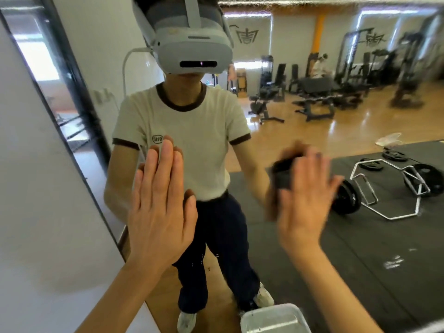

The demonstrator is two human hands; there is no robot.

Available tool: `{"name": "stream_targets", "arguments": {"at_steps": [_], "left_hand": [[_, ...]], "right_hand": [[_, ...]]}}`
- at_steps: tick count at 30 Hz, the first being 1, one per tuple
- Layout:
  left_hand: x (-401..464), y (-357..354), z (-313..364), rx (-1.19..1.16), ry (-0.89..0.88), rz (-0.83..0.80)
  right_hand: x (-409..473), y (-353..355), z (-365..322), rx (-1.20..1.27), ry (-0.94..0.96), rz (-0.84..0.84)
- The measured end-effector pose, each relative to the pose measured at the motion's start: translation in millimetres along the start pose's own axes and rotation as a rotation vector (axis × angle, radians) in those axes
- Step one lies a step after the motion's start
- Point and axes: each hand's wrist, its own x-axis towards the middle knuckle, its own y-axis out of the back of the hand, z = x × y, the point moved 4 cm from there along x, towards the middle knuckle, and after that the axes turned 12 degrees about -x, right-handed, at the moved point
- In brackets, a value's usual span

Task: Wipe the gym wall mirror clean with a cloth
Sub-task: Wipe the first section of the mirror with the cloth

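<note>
Where shirt (182,131) reads "AIM", mirror (336,236).

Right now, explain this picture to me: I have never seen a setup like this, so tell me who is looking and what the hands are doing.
The one picture comes from a camera worn on a person's head, facing a gym wall mirror. The figure in a headset is that person's own reflection. The left hand lies flat with straight fingers against the glass. The right hand, blurred by motion, presses a dark cloth on the mirror. Reflected behind are weight benches and a barbell frame with plates on a black mat. A pale plastic tub sits at the bottom edge.
</note>
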Motion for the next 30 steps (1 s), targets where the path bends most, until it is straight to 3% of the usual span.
{"name": "stream_targets", "arguments": {"at_steps": [2, 4, 5, 6, 8, 9, 11, 13, 17, 18, 19, 22, 23, 25, 27, 30], "left_hand": [[0.3, -0.8, -0.2, 0.007, 0.004, 0.001], [-0.2, -1.5, -0.4, 0.016, 0.006, 0.006], [-0.5, -1.6, -0.3, 0.019, 0.008, 0.009], [-0.6, -1.6, -0.1, 0.022, 0.009, 0.011], [-0.8, -1.3, 0.2, 0.022, 0.008, 0.009], [-0.9, -1.1, 0.5, 0.020, 0.008, 0.007], [-0.8, -0.7, 0.3, 0.026, 0.010, 0.007], [-0.9, -1.0, 0.2, 0.028, 0.019, 0.010], [-0.3, -2.0, 1.4, 0.031, 0.031, 0.023], [-0.3, -2.2, 1.7, 0.030, 0.033, 0.028], [-0.3, -2.2, 1.9, 0.030, 0.031, 0.035], [0.3, -1.1, 2.3, 0.028, 0.031, 0.044], [0.6, -0.7, 2.4, 0.021, 0.036, 0.040], [1.6, 0.4, 2.7, 0.004, 0.045, 0.031], [3.3, 1.9, 3.2, -0.017, 0.058, 0.024], [3.6, 5.7, 5.7, -0.080, 0.111, 0.018]], "right_hand": [[4.7, -7.9, 47.7, 0.063, -0.352, 0.027], [6.3, -13.6, 37.0, 0.086, -0.660, -0.028], [5.2, -13.0, 11.6, 0.056, -0.652, -0.058], [0.6, -13.1, -20.1, 0.012, -0.512, -0.074], [-25.7, -16.6, -74.0, -0.055, 0.003, -0.072], [-36.5, -18.1, -81.0, -0.064, 0.209, -0.059], [-34.6, -17.9, -53.5, -0.076, 0.353, -0.049], [-20.1, -13.8, -1.4, -0.067, 0.202, -0.043], [22.9, -4.8, 79.9, 0.045, -0.643, -0.129], [28.2, -4.3, 65.9, 0.034, -0.718, -0.114], [29.2, -3.6, 37.9, 0.040, -0.635, -0.055], [13.1, -7.5, -61.5, -0.019, 0.006, -0.027], [9.1, -10.1, -74.6, -0.054, 0.186, -0.021], [23.5, -5.9, -65.9, -0.079, 0.360, 0.008], [41.0, -3.2, -22.9, -0.066, 0.230, 0.017], [59.6, 6.3, 47.6, 0.064, -0.266, 0.098]]}}
